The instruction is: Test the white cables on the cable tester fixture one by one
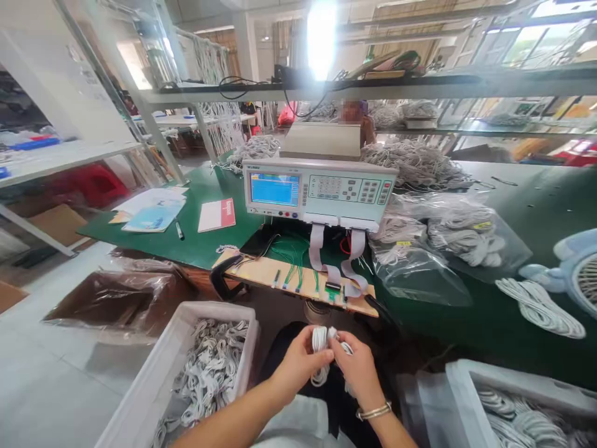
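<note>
Both of my hands meet low in the middle of the view, over my lap. My left hand (pixel 301 361) is closed around a coiled white cable (pixel 319 341), holding its looped bundle upright. My right hand (pixel 359 368), with a metal bracelet at the wrist, pinches the same cable from the right side. Just beyond my hands, a wooden test board (pixel 261 272) with green wires, connectors and grey ribbon cables lies at the edge of the green bench. A cable tester (pixel 321 190) with a lit blue screen stands behind it.
A white bin (pixel 153 373) of coiled white cables stands at my lower left, another bin (pixel 489 379) at lower right. Clear bags of cables (pixel 448 239) lie right of the tester. Papers and a pen (pixel 180 231) lie on the left of the bench. A fan (pixel 576 267) sits far right.
</note>
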A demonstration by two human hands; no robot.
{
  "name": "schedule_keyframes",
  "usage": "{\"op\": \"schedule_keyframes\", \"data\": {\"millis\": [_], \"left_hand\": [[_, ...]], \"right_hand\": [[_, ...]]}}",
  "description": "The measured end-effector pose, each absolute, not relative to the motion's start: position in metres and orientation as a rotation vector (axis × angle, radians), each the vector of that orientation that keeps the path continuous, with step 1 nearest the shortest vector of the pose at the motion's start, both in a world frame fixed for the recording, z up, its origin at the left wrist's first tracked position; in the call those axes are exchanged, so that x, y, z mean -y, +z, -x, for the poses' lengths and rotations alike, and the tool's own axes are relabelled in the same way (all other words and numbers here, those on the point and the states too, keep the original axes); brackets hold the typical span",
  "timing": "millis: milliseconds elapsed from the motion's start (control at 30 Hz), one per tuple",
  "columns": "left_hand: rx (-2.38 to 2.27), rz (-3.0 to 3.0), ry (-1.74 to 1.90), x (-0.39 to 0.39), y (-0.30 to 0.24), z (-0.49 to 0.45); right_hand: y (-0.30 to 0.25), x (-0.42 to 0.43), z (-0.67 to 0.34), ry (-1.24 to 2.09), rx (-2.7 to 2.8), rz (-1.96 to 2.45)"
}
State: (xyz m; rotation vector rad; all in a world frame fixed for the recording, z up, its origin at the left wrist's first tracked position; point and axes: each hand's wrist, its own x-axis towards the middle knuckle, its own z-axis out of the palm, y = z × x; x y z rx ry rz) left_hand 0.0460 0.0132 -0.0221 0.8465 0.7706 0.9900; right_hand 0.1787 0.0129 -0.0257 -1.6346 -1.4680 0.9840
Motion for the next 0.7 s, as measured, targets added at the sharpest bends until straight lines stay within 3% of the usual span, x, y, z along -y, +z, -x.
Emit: {"op": "schedule_keyframes", "data": {"millis": [300, 700], "left_hand": [[-0.952, -0.782, 0.700, -0.042, -0.040, -0.058], [-0.990, -0.872, 0.689, -0.069, -0.030, -0.069]], "right_hand": [[-0.030, -0.017, -0.193, 1.079, 1.290, 1.615], [-0.015, -0.045, -0.217, 1.083, 1.179, 1.605]]}}
